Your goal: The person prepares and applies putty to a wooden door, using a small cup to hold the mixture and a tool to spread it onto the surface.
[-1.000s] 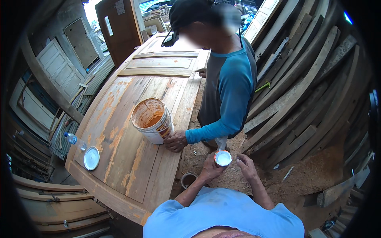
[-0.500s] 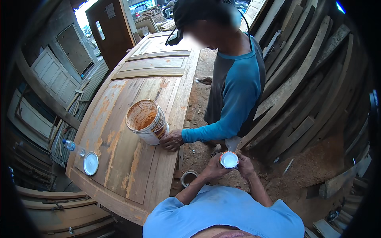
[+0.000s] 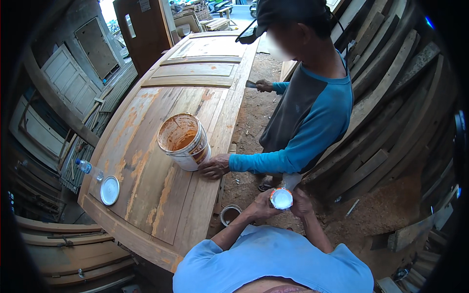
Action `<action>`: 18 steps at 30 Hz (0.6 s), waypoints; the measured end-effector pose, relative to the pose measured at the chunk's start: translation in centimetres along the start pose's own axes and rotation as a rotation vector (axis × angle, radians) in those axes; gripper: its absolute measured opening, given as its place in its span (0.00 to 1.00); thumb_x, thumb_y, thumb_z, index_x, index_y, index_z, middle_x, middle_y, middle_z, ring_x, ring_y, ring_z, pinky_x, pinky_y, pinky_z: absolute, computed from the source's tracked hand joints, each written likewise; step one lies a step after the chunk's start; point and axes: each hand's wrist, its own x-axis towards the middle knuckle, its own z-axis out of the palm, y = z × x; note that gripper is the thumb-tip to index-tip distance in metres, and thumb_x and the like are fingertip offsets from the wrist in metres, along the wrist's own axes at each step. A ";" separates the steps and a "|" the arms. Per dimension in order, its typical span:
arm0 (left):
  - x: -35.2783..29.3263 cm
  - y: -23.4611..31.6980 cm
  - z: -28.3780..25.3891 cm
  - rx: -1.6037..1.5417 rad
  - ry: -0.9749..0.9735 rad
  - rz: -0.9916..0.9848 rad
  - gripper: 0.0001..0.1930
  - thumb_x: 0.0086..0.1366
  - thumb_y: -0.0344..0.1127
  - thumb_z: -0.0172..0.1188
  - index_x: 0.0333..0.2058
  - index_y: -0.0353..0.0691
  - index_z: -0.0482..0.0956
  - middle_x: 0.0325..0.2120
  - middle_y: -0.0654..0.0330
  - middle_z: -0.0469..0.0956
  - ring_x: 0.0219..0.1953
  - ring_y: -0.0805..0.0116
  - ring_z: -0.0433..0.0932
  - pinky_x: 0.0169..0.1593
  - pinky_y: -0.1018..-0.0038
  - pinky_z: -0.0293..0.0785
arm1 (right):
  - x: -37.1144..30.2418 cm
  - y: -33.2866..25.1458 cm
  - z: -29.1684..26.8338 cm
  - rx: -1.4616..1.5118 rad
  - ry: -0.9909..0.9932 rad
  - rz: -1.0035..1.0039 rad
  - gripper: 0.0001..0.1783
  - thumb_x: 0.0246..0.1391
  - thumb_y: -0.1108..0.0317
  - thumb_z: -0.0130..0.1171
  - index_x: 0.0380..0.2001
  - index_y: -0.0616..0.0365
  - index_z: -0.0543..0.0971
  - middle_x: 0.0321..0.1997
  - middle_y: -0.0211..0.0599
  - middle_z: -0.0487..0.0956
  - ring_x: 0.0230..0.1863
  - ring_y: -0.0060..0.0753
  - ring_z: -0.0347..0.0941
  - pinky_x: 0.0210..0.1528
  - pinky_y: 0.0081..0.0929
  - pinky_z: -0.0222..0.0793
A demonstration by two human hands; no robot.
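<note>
Low in front of my body, a small can [image 3: 282,199] with a pale round end and an orange-red band is held between both hands. My left hand [image 3: 262,206] closes round its left side, and my right hand [image 3: 302,204] grips the right side. Just beyond the can is something greyish and pale that I cannot make out. To the left, an open white bucket [image 3: 201,155] smeared inside with orange-brown paste stands on a large wooden door panel [image 3: 195,215]. A co-worker's hand [image 3: 215,166] rests beside the bucket's base.
The co-worker [image 3: 312,112] stands across from me, a scraper [image 3: 251,84] in the other hand. A white lid [image 3: 110,190] and a plastic bottle [image 3: 84,166] lie at the panel's left. Below its right edge sits a small tub [image 3: 229,215]. Planks [image 3: 376,112] lean at right.
The co-worker has straightened and shifted right, and the other hand with the scraper has come into view. My hands still hold the can in about the same place.
</note>
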 end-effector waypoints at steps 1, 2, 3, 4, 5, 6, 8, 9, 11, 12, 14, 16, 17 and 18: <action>0.1 -0.2 0.1 0.003 -0.009 0.007 0.31 0.53 0.37 0.77 0.55 0.39 0.77 0.48 0.57 0.81 0.51 0.67 0.80 0.57 0.66 0.76 | 0.0 0.2 -1.1 0.005 0.025 0.004 0.29 0.64 0.73 0.56 0.68 0.57 0.66 0.61 0.39 0.77 0.58 0.35 0.77 0.62 0.37 0.70; 0.1 -0.3 0.1 0.009 -0.016 0.018 0.31 0.53 0.37 0.77 0.55 0.39 0.77 0.49 0.58 0.81 0.51 0.68 0.79 0.58 0.67 0.76 | 0.1 0.4 -2.3 0.009 0.045 0.006 0.28 0.64 0.73 0.55 0.67 0.57 0.67 0.61 0.38 0.78 0.58 0.34 0.76 0.62 0.36 0.69; 0.0 -0.2 0.3 -0.032 -0.022 -0.009 0.31 0.53 0.37 0.78 0.55 0.39 0.77 0.49 0.58 0.81 0.51 0.69 0.79 0.58 0.67 0.76 | -0.2 0.6 -3.6 0.003 0.050 0.009 0.26 0.64 0.73 0.55 0.65 0.57 0.69 0.60 0.36 0.78 0.58 0.34 0.76 0.63 0.36 0.69; -0.2 0.0 0.4 -0.069 -0.026 -0.034 0.31 0.53 0.36 0.78 0.55 0.39 0.77 0.49 0.58 0.81 0.51 0.69 0.79 0.58 0.67 0.76 | -0.4 0.7 -4.2 -0.003 0.051 0.011 0.24 0.65 0.73 0.55 0.64 0.57 0.71 0.60 0.35 0.79 0.58 0.34 0.76 0.63 0.36 0.69; -0.3 0.2 0.5 -0.105 -0.032 -0.059 0.31 0.52 0.36 0.78 0.55 0.39 0.77 0.48 0.58 0.81 0.51 0.69 0.79 0.58 0.67 0.76 | -0.4 0.6 -4.8 -0.009 0.053 0.012 0.22 0.65 0.72 0.55 0.62 0.58 0.72 0.59 0.34 0.79 0.58 0.33 0.76 0.63 0.36 0.69; 0.1 -0.1 0.3 -0.065 -0.028 0.022 0.31 0.54 0.35 0.77 0.56 0.39 0.76 0.48 0.59 0.81 0.51 0.68 0.79 0.56 0.67 0.76 | -0.4 0.4 -5.4 -0.026 0.052 -0.012 0.21 0.65 0.72 0.55 0.61 0.58 0.73 0.58 0.34 0.80 0.58 0.33 0.77 0.63 0.36 0.69; 0.0 -0.5 0.4 -0.093 -0.020 0.019 0.33 0.54 0.37 0.78 0.57 0.38 0.75 0.50 0.57 0.80 0.53 0.66 0.78 0.58 0.66 0.75 | -1.1 -0.5 -3.7 -0.053 0.050 -0.042 0.19 0.66 0.71 0.55 0.59 0.58 0.75 0.56 0.34 0.81 0.57 0.33 0.77 0.62 0.36 0.70; 0.2 -0.6 0.4 -0.104 -0.018 0.024 0.34 0.54 0.38 0.78 0.58 0.38 0.74 0.51 0.56 0.79 0.54 0.65 0.78 0.59 0.66 0.75 | -1.2 -0.9 -3.0 -0.079 0.070 -0.066 0.18 0.66 0.70 0.56 0.58 0.58 0.75 0.56 0.35 0.81 0.57 0.33 0.77 0.62 0.37 0.70; 0.4 -1.3 0.4 -0.062 -0.014 0.028 0.37 0.53 0.40 0.78 0.59 0.37 0.73 0.56 0.52 0.76 0.58 0.61 0.76 0.63 0.64 0.72 | -2.0 -1.2 -2.2 -0.130 0.121 -0.107 0.17 0.67 0.70 0.56 0.57 0.59 0.76 0.55 0.35 0.82 0.56 0.33 0.77 0.62 0.37 0.70; 0.5 -1.7 0.4 -0.041 -0.012 0.030 0.38 0.53 0.42 0.78 0.60 0.37 0.72 0.58 0.50 0.74 0.61 0.59 0.75 0.64 0.63 0.71 | -2.1 -1.2 -2.8 -0.132 0.141 -0.103 0.17 0.66 0.70 0.56 0.57 0.59 0.76 0.54 0.35 0.82 0.56 0.33 0.77 0.62 0.38 0.70; 0.8 -2.3 0.6 -0.038 -0.010 0.021 0.41 0.52 0.44 0.79 0.62 0.37 0.71 0.63 0.46 0.69 0.66 0.54 0.69 0.68 0.60 0.66 | -2.4 -1.2 -4.1 -0.130 0.183 -0.105 0.17 0.66 0.70 0.56 0.57 0.60 0.76 0.54 0.36 0.82 0.55 0.34 0.78 0.62 0.39 0.70; 1.0 -3.0 0.6 0.015 -0.029 0.023 0.43 0.52 0.45 0.79 0.64 0.37 0.70 0.67 0.44 0.64 0.70 0.50 0.64 0.71 0.58 0.62 | -2.9 -1.3 -4.9 -0.150 0.184 -0.126 0.16 0.66 0.69 0.55 0.54 0.63 0.76 0.53 0.39 0.82 0.55 0.35 0.78 0.63 0.39 0.70; 1.0 -3.4 0.6 0.067 -0.049 0.029 0.44 0.51 0.46 0.79 0.65 0.38 0.69 0.68 0.44 0.62 0.71 0.49 0.61 0.72 0.57 0.60 | -3.0 -1.4 -5.0 -0.158 0.182 -0.134 0.15 0.66 0.69 0.55 0.52 0.64 0.76 0.53 0.40 0.82 0.55 0.36 0.78 0.63 0.39 0.70; 1.0 -3.8 0.5 0.120 -0.068 0.035 0.46 0.51 0.46 0.79 0.65 0.38 0.68 0.70 0.44 0.60 0.72 0.48 0.59 0.73 0.56 0.58 | -3.0 -1.4 -5.4 -0.163 0.201 -0.150 0.14 0.66 0.69 0.55 0.52 0.64 0.76 0.52 0.40 0.82 0.54 0.36 0.79 0.62 0.39 0.71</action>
